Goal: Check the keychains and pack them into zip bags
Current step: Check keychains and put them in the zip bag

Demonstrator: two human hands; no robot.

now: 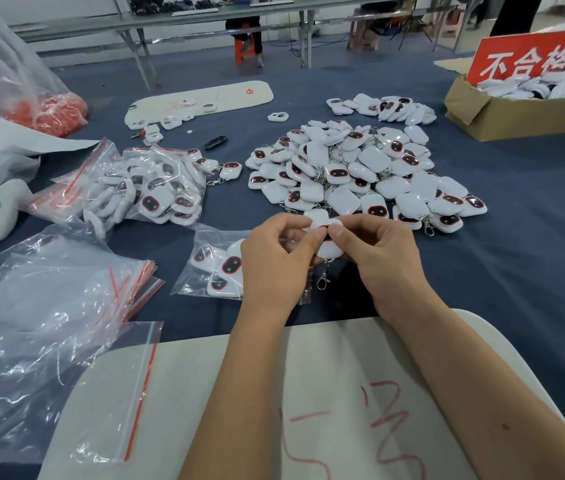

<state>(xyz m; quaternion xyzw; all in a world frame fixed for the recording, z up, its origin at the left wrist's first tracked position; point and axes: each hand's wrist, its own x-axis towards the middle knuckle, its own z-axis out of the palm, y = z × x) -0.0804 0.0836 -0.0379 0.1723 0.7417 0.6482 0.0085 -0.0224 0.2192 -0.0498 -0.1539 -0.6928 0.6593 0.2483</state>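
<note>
Above the blue surface (482, 271), my left hand (276, 268) and right hand (383, 261) both pinch one white keychain (329, 249) by its edges; it looks light, rigid and glossy-slick, its clasp (322, 282) dangling, so I grip the shell.

Workshop clutter on a dark blue tablecloth (516, 258)

A cardboard box (503, 116) with a red sign (537, 57) in white Chinese characters sits far right. A pale mat (260, 393) scrawled with red marks lies at the near edge; a second long white mat (232, 95) lies farther back, with a small black object (216, 142) near it. Folding tables (205, 15) and a red stool (244, 46) stand behind.
</note>
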